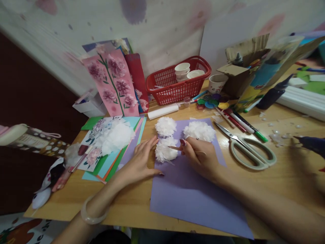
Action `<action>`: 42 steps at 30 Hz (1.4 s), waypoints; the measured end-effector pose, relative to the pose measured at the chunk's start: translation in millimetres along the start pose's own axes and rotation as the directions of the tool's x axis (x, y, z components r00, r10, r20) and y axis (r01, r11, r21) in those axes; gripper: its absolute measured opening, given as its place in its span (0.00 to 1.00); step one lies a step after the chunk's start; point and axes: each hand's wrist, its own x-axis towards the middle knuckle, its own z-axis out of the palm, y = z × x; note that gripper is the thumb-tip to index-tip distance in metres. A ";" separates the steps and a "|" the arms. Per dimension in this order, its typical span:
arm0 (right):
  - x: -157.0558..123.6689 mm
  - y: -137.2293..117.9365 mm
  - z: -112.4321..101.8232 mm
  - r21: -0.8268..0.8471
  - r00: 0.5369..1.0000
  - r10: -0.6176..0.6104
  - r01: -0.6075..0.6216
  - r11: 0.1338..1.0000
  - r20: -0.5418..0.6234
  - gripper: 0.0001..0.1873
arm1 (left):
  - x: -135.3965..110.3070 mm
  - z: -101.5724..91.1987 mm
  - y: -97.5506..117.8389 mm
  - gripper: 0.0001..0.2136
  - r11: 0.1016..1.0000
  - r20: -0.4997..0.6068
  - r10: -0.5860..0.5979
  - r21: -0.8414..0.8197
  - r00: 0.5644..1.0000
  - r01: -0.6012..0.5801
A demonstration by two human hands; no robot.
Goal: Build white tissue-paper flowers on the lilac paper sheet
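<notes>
Three white tissue-paper flowers lie on a purple paper sheet [193, 196] on the wooden table. My left hand [142, 161] rests flat and open at the sheet's left edge, fingertips beside the lowest flower [165, 150]. My right hand [200, 156] is closed in a pinch on a thin stick [174, 148] whose tip touches that flower. The other two flowers [165, 126] [199, 131] sit just behind.
Large scissors [247, 149] lie right of the sheet, with markers [241, 123] behind. A red basket [177, 81] of paper cups stands at the back. Coloured paper and a pink flower card [113, 83] are on the left. A glue gun [311, 144] is at right.
</notes>
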 end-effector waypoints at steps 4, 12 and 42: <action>-0.8 -0.4 4.1 -0.008 1.000 0.005 -0.005 1.000 0.015 0.25 | 2.6 3.3 -2.5 0.56 1.000 0.046 -0.014 0.016 0.999 0.013; 2.2 -6.2 10.8 0.003 0.998 -0.043 0.043 0.999 0.037 0.20 | 4.0 2.0 -0.9 0.58 0.999 0.068 -0.027 0.035 0.997 0.025; 10.0 -5.1 -9.9 0.444 0.929 0.369 -0.342 0.828 0.027 0.31 | -8.5 -56.6 -22.4 0.12 0.980 -0.637 -0.201 -0.127 0.744 0.156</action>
